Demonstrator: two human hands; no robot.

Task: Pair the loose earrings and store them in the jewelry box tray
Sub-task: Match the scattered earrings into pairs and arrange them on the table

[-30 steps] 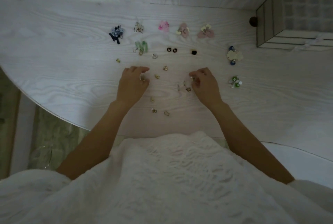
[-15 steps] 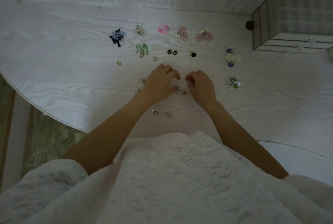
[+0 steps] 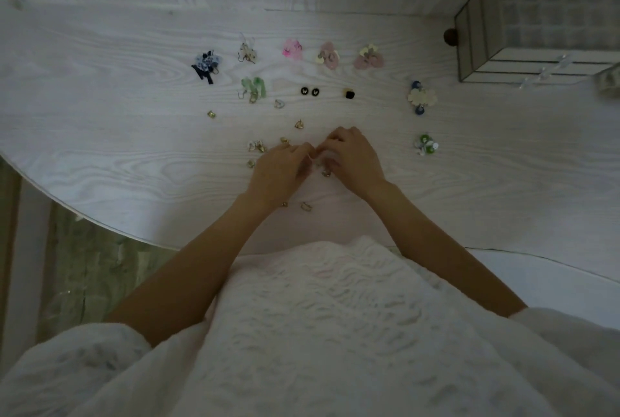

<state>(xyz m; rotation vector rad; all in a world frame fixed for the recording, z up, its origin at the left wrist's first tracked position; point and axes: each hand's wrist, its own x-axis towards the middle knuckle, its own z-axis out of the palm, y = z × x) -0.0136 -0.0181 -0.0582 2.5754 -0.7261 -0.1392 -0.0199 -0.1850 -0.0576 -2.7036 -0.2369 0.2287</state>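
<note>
Your left hand (image 3: 280,170) and right hand (image 3: 352,156) are fingertip to fingertip over the middle of the table (image 3: 100,87), fingers curled in around something tiny between them — most likely one of the small earrings, but it's too small and the light too dim to be sure, so I can't tell whether either hand really has a pinch on it. These things look like they weigh nothing: stiff little metal bits that'll skate on the smooth wood, so I'd take each one by its body with thumb and fingertip and leave the thin hook alone, since that probably bends easily. The bigger ones are sorted in pairs further back, like the green earrings (image 3: 254,87) and the black studs (image 3: 310,91), with a blue and cream pair (image 3: 421,97) off to the right. Loose gold pieces are scattered near you — one by the left hand (image 3: 284,140), another down by your wrist (image 3: 306,206). The jewelry box (image 3: 523,30) sits at the far right, well apart from the hands, and it's cut off by the frame edge. Its tray grid is murky, so I can't say if anything's in it yet.
</note>
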